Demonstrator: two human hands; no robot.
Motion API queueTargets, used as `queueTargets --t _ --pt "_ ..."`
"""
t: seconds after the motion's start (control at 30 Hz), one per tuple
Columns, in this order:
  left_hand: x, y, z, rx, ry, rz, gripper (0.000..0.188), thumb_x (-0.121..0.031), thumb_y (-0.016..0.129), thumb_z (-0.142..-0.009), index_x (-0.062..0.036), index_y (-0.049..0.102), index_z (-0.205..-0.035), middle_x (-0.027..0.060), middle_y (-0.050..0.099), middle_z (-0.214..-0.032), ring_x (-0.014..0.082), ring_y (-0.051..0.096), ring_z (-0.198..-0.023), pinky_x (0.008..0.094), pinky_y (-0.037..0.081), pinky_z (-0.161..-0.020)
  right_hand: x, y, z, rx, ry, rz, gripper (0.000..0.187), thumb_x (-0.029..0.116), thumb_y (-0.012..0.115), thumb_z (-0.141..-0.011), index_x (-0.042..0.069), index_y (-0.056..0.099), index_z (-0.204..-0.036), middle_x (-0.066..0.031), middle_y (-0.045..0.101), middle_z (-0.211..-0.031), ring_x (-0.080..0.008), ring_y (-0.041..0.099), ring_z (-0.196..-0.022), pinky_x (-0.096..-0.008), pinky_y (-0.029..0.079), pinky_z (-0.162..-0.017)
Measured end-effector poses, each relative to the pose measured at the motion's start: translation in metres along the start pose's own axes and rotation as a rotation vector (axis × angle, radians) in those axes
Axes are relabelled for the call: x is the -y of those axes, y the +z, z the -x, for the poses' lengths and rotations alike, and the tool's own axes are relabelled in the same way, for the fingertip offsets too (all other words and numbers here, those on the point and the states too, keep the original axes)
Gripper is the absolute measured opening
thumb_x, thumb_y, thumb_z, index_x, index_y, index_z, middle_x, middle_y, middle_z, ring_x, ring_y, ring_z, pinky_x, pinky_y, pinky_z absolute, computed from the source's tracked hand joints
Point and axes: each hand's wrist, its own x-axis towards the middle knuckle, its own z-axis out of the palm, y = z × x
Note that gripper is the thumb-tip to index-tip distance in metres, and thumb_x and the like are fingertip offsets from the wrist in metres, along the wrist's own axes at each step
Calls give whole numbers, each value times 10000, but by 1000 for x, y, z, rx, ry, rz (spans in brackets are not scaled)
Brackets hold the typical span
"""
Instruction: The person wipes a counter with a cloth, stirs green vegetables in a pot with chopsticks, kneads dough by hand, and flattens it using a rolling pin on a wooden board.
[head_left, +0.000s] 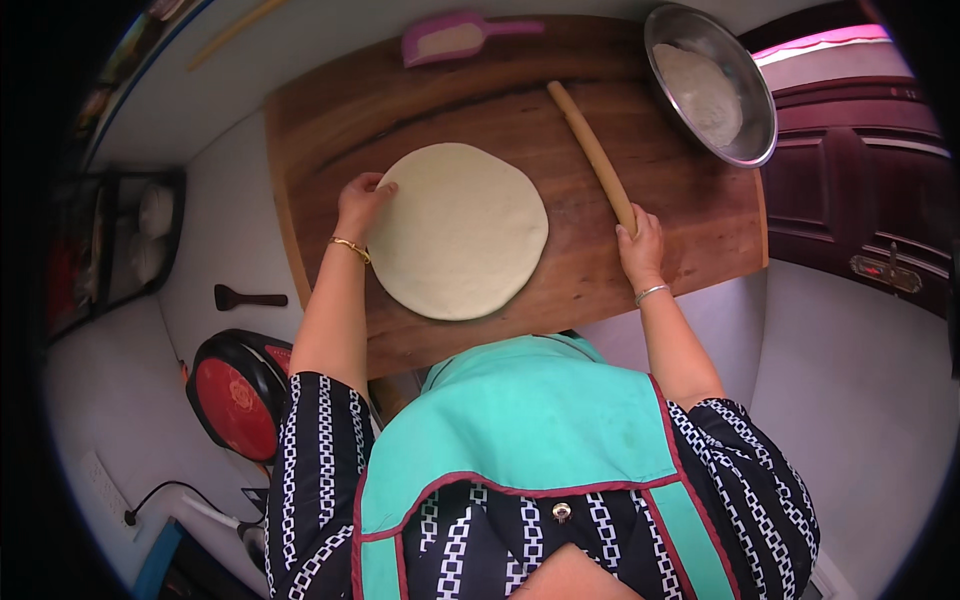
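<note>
A large round sheet of dough (458, 232), pale and smooth, lies flat on the brown wooden board (330, 130). At its left edge is my left hand (362, 203), fingers bent and closed at the rim, with a fingertip over the dough's top; the underside of the edge is hidden. My right hand (642, 245) is closed round the near end of a long wooden rolling pin (592, 150). The pin slants away to the far left, to the right of the dough and apart from it.
A steel bowl (762, 120) holding flour (698, 95) stands at the board's far right corner. A pink scoop (470, 40) with flour lies at the far edge. Left of the board are a dark brush (250, 298) and a red-and-black appliance (238, 400). A dark red door (850, 165) is at right.
</note>
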Motion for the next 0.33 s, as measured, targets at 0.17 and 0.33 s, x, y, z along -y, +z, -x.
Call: queueTargets --t 0.17,0.33 --pt "-24 11 -28 100 97 -244 390 -233 737 -755 -15 654 -1067 86 688 -918 171 644 -862 315 500 -775 24 -6 4 28 -22 -216 468 106 678 -792 107 536 -1238 -119 543 -1146 -318 571 -1015 -378 481 -861" --pt "-49 33 -60 -152 328 -538 352 -254 693 -799 -84 660 -1105 140 679 -1090 310 652 -973 378 500 -846 51 -19 -3 133 -193 -183 473 117 690 -791 108 534 -1237 -125 546 -1168 -316 578 -1028 -368 488 -858"
